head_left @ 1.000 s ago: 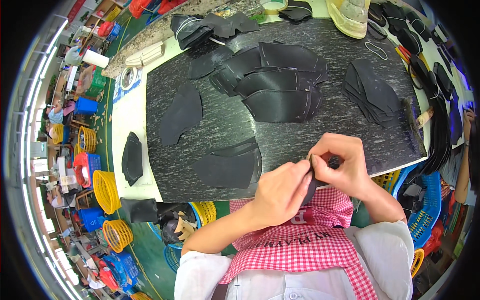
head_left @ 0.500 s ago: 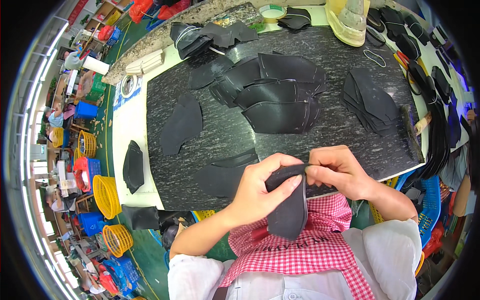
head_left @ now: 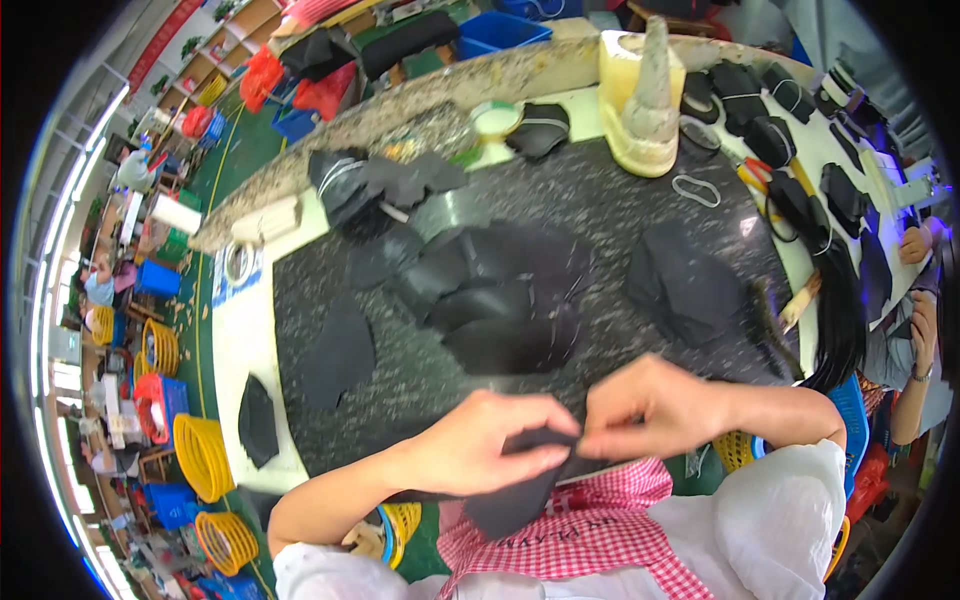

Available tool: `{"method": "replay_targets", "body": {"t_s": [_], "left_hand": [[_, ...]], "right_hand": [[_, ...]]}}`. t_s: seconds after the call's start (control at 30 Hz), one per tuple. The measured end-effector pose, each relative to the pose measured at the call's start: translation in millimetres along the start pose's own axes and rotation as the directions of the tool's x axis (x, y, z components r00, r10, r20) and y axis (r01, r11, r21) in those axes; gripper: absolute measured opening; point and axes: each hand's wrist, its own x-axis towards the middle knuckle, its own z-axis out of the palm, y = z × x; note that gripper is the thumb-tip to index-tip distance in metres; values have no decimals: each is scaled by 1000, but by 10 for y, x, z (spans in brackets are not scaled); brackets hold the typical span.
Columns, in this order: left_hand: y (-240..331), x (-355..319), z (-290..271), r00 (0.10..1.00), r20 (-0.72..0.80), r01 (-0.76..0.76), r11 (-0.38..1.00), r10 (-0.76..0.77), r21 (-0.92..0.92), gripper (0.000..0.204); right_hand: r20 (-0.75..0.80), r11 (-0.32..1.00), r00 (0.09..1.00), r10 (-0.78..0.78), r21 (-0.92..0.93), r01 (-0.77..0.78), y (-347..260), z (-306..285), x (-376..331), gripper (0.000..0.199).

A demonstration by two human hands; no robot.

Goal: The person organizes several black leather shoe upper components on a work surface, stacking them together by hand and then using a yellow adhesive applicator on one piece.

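At the near edge of the dark speckled work board (head_left: 420,385), both hands hold one black leather-like piece (head_left: 512,508) in front of the checked apron. My left hand (head_left: 495,440) is closed around it, thumb and fingers gripping its upper part. The fingertips of my right hand (head_left: 648,410) pinch the piece's upper right corner. Motion blur softens the picture. Beyond the hands lies a spread pile of curved black pieces (head_left: 515,345) with pale edge marks. A flat black piece (head_left: 338,355) lies to its left, and a stack of black pieces (head_left: 685,285) to its right.
A yellow stand (head_left: 642,120) with a pale cone is at the back. Tape rolls (head_left: 497,120) and tied black bundles (head_left: 345,190) line the far edge. Black strips (head_left: 848,300) hang at right, near another person's hand (head_left: 922,330). Yellow baskets (head_left: 200,455) stand at left.
The view has tilted up, so the board and its pieces sit lower in the picture and a person at right shows. Both hands still grip the black piece.
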Motion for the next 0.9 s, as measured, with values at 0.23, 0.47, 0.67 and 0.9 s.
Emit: {"method": "replay_targets", "body": {"t_s": [0.23,0.47,0.67,0.9], "left_hand": [[147,330,-745,997,-11,72,994,-72,88,23],[-245,804,-859,790,-352,266,797,-503,-542,25],[-267,833,-904,813,-305,259,777,-497,-574,23],[-252,876,-870,834,-271,242,760,-481,-604,23]], "right_hand": [[-626,1000,779,31,18,-26,-108,-1204,97,9],[-553,400,667,-500,-830,-389,854,-2508,404,64],[-902,987,406,-146,-103,126,790,-2777,478,43],[-871,876,262,-416,-461,-142,477,-3353,712,49]]}}
